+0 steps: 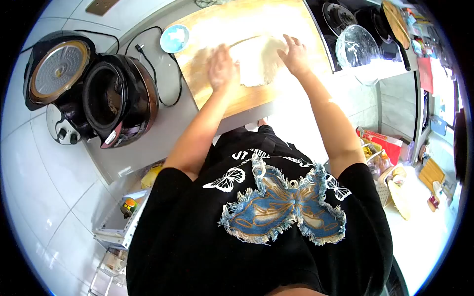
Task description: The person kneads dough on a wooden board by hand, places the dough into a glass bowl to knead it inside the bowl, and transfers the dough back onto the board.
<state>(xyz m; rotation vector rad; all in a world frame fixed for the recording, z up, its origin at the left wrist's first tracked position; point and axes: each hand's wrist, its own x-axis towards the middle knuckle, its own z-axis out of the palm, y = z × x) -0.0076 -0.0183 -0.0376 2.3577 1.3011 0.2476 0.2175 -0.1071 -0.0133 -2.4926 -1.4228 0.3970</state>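
Observation:
A pale, flat sheet of dough [259, 61] lies on the wooden board [202, 89], partly washed out by glare. My left hand [222, 68] is at the dough's left edge, slightly blurred, its fingers stretched out and holding nothing. On the other side, my right hand [295, 54] is at the dough's right edge with its fingers spread and nothing in them. A blue bowl with white powder in it [175, 39] stands at the board's upper left edge.
An open black cooker [118, 98] stands on the left of the counter, beside a black cable with a plug [140, 49]. A glass bowl [356, 48] sits by the stove at the right. Baskets with packages [377, 158] are at the lower right.

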